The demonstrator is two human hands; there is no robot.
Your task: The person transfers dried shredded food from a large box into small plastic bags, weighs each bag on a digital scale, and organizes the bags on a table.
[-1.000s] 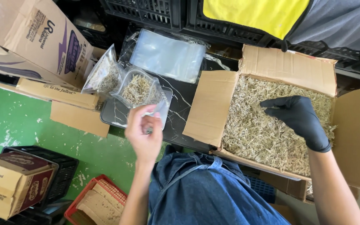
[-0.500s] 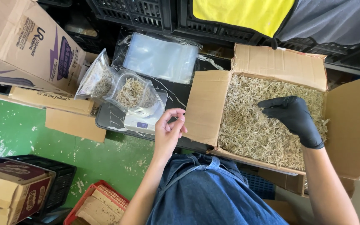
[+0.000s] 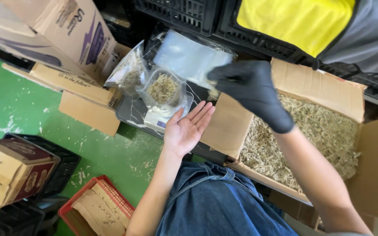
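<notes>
Two hands over the weighing spot: bare left hand [image 3: 188,127] open, empty, palm up; black-gloved right hand [image 3: 249,91] pinching dried herb shreds beside the clear plastic tub [image 3: 162,89], topping-up apparently underway, gentle release needed.

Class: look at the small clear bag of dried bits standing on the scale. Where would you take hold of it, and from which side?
Grip the bag by its open top rim, coming from above. It stands upright on the scale with its fill low, so the upper film looks empty and pinchable. Another bag crowds its left side; the bare left hand and gloved right hand are nearer on the right.
</notes>
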